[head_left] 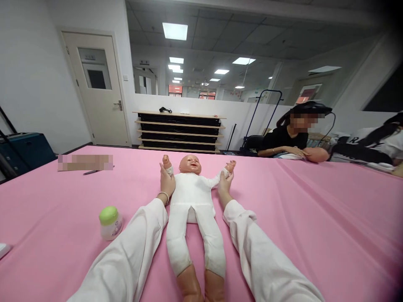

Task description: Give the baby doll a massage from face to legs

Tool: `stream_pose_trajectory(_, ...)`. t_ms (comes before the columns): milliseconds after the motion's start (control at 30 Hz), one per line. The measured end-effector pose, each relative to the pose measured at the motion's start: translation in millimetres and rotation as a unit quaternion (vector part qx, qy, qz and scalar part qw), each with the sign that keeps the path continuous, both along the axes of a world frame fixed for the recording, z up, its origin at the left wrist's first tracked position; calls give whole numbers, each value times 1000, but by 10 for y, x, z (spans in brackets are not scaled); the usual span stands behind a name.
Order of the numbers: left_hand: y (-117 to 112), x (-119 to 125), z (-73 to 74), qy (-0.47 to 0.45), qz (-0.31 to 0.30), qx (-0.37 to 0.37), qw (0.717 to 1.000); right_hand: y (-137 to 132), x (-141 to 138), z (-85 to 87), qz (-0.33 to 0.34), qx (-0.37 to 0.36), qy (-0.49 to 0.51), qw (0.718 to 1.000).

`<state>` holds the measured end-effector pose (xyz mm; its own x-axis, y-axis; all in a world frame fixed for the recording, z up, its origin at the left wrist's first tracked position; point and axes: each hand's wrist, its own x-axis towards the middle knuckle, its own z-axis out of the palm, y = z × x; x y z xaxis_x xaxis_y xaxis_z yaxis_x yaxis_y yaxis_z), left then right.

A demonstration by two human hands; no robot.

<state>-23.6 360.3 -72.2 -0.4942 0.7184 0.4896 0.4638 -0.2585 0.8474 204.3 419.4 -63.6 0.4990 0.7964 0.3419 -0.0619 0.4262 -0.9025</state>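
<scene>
A baby doll (192,191) with a white cloth body lies on its back on the pink-covered table (277,235), head away from me and feet toward me. My left hand (167,181) is closed around the doll's arm on the left, near its wrist. On the other side, my right hand (224,183) grips the doll's other arm just below its hand. Both doll arms are raised out to the sides of its head. A jar (111,224) with a green lid stands to the left of my left forearm.
A blurred flat item (85,162) and a dark pen-like object (91,172) lie at the far left. Part of a white object (3,250) shows at the left edge. Across the table at right, a person (283,140) handles another doll (317,154). Shelves (181,132) stand behind.
</scene>
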Motion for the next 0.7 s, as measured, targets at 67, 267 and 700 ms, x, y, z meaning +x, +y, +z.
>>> stream_pose_trajectory(67, 86, -45, -5, 22, -6, -16, 1000, 49, -72, 30, 22, -9, -42, 999)
stream_pose_trajectory(267, 167, -164, -33, 81, -33, -27, 996, 108, -139, -62, 72, -61, -121, 988)
stream_pose_trajectory(700, 268, -237, -172, 72, 11, -113, 991, 40, -55, -67, 101, -126, -156, 974)
